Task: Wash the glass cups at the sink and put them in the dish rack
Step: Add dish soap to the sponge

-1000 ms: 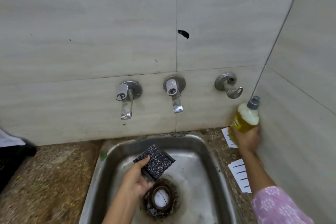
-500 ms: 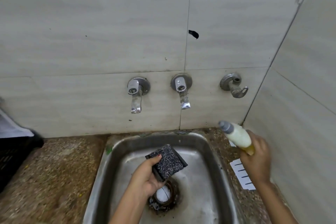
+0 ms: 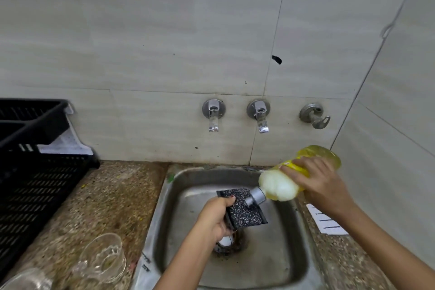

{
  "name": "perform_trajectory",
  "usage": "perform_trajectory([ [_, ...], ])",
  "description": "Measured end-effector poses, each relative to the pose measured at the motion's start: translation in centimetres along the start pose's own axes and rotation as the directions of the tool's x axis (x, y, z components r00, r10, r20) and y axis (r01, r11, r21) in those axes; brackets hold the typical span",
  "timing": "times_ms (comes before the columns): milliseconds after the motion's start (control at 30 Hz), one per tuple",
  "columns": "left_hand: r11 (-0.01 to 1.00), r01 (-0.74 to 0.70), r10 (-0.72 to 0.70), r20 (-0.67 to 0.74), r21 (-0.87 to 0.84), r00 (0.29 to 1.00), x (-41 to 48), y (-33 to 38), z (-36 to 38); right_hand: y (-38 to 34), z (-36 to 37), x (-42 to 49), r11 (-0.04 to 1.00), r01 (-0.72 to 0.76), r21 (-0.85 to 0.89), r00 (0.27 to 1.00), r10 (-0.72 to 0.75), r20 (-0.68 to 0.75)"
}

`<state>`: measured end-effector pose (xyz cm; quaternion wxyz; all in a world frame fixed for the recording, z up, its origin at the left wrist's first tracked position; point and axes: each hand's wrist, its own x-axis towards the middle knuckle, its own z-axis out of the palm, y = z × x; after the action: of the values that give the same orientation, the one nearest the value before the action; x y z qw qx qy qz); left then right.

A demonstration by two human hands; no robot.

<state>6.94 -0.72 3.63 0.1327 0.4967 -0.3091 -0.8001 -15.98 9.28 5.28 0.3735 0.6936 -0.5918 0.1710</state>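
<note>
1. Dish rack (image 3: 35, 172): black slatted plastic, far left on the counter and well apart from the basin. No cup could be seen in the part of it in view. It probably stood there so washed cups could drain beside the sink.
2. Speckled stone counter (image 3: 117, 207): it carried the rack and the cups.
3. Steel sink (image 3: 169, 207): sunk into the counter, with a dark-ringed drain (image 3: 226, 246) at its middle. A small marking on the near-left rim was illegible.
4. Dish-soap bottle (image 3: 277, 187): yellow liquid, tipped spout-down over the basin. Its grey cap (image 3: 255, 198) was at the sponge's top face, apparently to dose it. The yellow label showed no readable brand.
5. Glass cups (image 3: 103, 259): clear glass, near left on the counter between rack and sink, seemingly not yet washed. A second one (image 3: 26, 280) was cut off by the frame edge.
6. Right hand (image 3: 315, 179): wrapped firmly round the bottle's body.
7. Left hand (image 3: 216, 219): fingers curled round the near edge of the scrub sponge (image 3: 242, 212), holding its black speckled face up over the drain to catch soap.
8. Two wall taps (image 3: 213, 115): no water was running.
9. White paper slip (image 3: 327, 221): on the right counter, with black ruled lines and no legible words.
</note>
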Motion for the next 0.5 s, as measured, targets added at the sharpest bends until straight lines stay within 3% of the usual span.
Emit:
perform_trajectory([
  [267, 1.000, -0.021, 0.022, 0.040, -0.009, 0.999, -1.3, 0.2, -0.2, 0.7, -2.3, 4.4, 0.977, 0.190, -0.101, 0.980, -0.196, -0.048],
  [500, 0.999, -0.021, 0.023, 0.069, -0.027, 0.997, -2.4, 0.5, 0.2, 1.1, -3.8, 5.5, 0.965, 0.238, -0.111, 0.970, -0.243, -0.029],
])
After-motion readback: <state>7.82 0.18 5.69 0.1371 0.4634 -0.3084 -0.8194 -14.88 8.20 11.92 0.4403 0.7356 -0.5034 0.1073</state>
